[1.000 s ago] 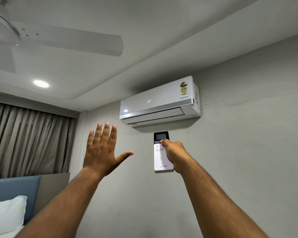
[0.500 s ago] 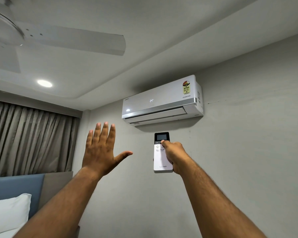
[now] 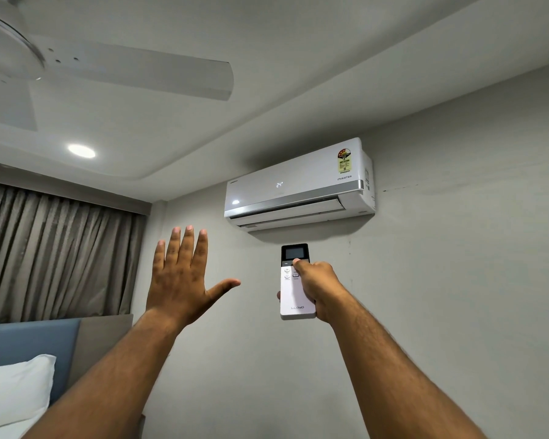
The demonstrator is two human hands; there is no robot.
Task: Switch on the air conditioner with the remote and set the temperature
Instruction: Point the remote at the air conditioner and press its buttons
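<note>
A white split air conditioner (image 3: 298, 185) hangs high on the grey wall, its front display lit with 24 and its lower flap slightly open. My right hand (image 3: 319, 286) holds a white remote (image 3: 293, 299) with a dark screen on top, pointed up just below the unit. The thumb rests on the buttons right under the screen. My left hand (image 3: 184, 274) is raised to the left of the remote, palm toward the wall, fingers spread, holding nothing.
A white ceiling fan (image 3: 108, 68) hangs at the upper left, with a lit round ceiling light (image 3: 81, 151) below it. Brown curtains (image 3: 54, 248) cover the left wall. A blue headboard (image 3: 29, 346) and a white pillow (image 3: 10, 394) sit at the lower left.
My thumb has slid slightly up the remote toward its screen. The view has drifted a little, and both arms stay raised as before.
</note>
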